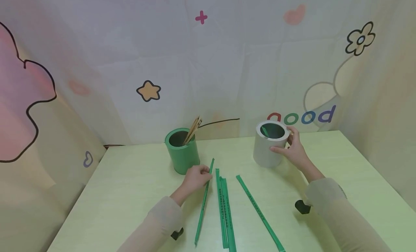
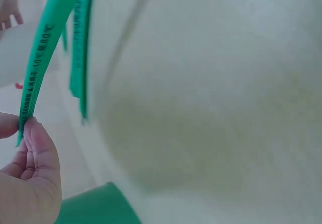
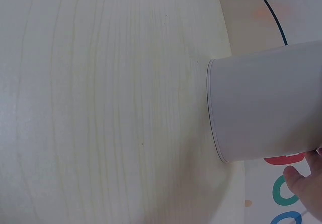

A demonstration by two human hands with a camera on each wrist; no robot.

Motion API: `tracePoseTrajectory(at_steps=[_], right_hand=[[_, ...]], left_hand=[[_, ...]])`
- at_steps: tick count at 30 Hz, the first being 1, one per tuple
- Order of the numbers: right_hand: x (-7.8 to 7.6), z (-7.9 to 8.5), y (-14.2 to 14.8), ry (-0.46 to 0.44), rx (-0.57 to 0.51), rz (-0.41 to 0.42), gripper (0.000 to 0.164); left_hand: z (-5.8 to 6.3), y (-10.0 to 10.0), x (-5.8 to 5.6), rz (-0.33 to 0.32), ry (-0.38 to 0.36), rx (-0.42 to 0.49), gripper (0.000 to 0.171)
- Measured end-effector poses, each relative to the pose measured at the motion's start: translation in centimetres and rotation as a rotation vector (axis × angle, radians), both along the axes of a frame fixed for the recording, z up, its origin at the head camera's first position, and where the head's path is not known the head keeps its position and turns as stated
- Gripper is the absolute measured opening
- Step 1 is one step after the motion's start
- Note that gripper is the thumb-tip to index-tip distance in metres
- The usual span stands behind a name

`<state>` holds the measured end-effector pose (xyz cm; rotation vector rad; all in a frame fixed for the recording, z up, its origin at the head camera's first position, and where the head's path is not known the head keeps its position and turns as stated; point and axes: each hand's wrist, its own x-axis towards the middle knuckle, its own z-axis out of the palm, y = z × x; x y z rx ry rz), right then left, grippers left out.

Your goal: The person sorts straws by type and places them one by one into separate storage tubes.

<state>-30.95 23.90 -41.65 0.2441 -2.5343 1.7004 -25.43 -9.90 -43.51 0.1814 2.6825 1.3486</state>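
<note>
My left hand (image 1: 196, 178) pinches a slim green printed packet (image 1: 204, 205) near its far end, between thumb and fingers. Dark lettering shows along this packet in the left wrist view. My right hand (image 1: 294, 147) holds the white round pot (image 1: 268, 154) at its right side, thumb in front and fingers near the rim. The pot stands upright on the table, and a green tip (image 1: 265, 131) shows inside it. In the right wrist view the pot's wall hides part of the hand. Close beyond the left hand is a green round pot (image 1: 183, 158).
Several similar green packets (image 1: 224, 208) lie together on the pale table (image 1: 123, 187) between the arms. Another packet (image 1: 260, 213) lies slanted to their right. Thin wooden sticks (image 1: 193, 131) lean in the green pot. A printed cloth (image 1: 214, 71) hangs behind the table.
</note>
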Motion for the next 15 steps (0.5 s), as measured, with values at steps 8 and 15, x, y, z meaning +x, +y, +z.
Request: tracePoseTrajectory(at_steps=[8, 15], right_hand=[[0.0, -0.1, 0.1, -0.003, 0.004, 0.000, 0.095], [0.0, 0.0, 0.1, -0.012, 0.011, -0.005, 0.096]], left_hand=[[2.5, 1.4, -0.2, -0.006, 0.035, 0.120, 0.015], [5.4, 3.9, 0.0, -0.028, 0.046, 0.341, 0.015]])
